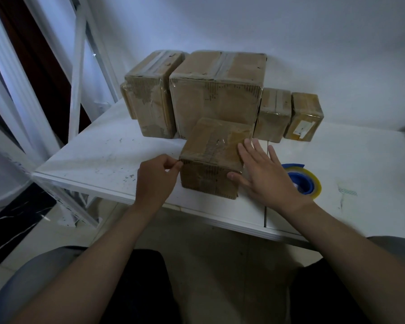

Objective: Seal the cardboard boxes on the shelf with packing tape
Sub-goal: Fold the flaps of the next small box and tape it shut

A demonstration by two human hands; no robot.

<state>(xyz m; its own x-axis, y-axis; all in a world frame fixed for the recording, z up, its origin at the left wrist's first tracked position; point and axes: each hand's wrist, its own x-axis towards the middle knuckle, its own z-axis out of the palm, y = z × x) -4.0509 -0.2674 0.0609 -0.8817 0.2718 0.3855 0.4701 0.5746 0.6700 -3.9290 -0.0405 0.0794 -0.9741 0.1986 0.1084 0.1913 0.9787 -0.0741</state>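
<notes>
A small cardboard box (211,157) stands near the front edge of the white shelf (98,155), with shiny tape across its top. My left hand (157,181) pinches at the box's upper left corner with curled fingers. My right hand (264,174) lies flat with spread fingers on the box's right side, thumb against its front face. A roll of clear packing tape on a blue dispenser (302,181) lies on the shelf just right of my right hand.
Behind the small box stand a large taped box (218,92), a tall box (150,92) to its left, and two small boxes (274,113) (305,115) to its right, against the white wall. White shelf uprights (77,73) rise at the left.
</notes>
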